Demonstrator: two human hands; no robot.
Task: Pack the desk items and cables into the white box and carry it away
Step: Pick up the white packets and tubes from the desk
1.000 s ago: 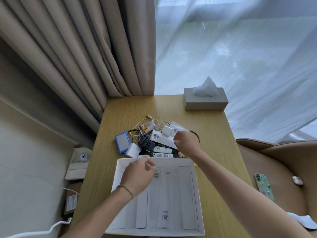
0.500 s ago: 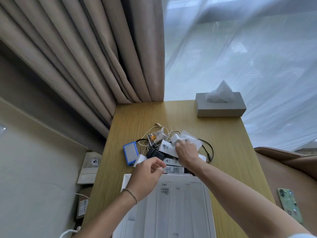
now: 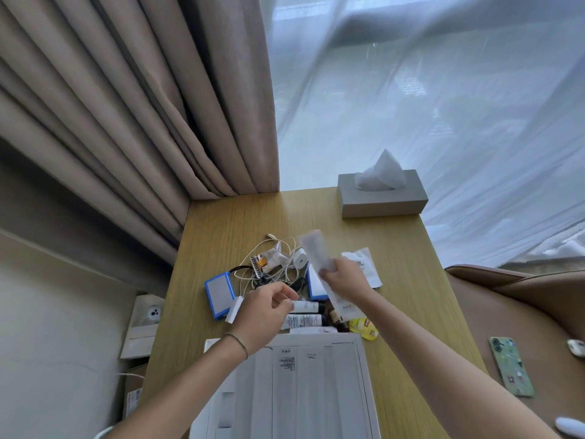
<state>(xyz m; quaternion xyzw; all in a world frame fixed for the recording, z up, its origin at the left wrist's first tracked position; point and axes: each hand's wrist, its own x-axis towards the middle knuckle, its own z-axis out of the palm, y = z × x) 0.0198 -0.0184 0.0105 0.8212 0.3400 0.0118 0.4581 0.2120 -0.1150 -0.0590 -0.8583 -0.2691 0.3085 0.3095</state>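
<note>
The white box point(image 3: 361, 372) lies open at the near edge of the wooden desk point(image 3: 408, 299). Behind it sits a pile of white cables point(image 3: 278, 248), a white charger point(image 3: 299, 259), a blue-edged pad point(image 3: 219, 293), white tubes point(image 3: 305, 320) and a yellow packet point(image 3: 364, 326). My right hand point(image 3: 343, 277) is shut on a long white packet point(image 3: 315, 251), blurred and raised above the pile. My left hand point(image 3: 266, 307) hovers over the tubes with fingers curled; whether it holds anything I cannot tell. Another white packet point(image 3: 364, 264) lies flat to the right.
A grey tissue box point(image 3: 381, 201) stands at the desk's far right. Beige curtains point(image 3: 142, 106) hang at the left, sheer ones behind. A brown chair point(image 3: 522, 312) at the right holds a green phone point(image 3: 511, 365). Cartons point(image 3: 144, 327) sit on the floor at the left.
My right hand has lifted the white packet up off the pile. My left hand has moved forward from the box's rim to over the tubes. The view has shifted closer.
</note>
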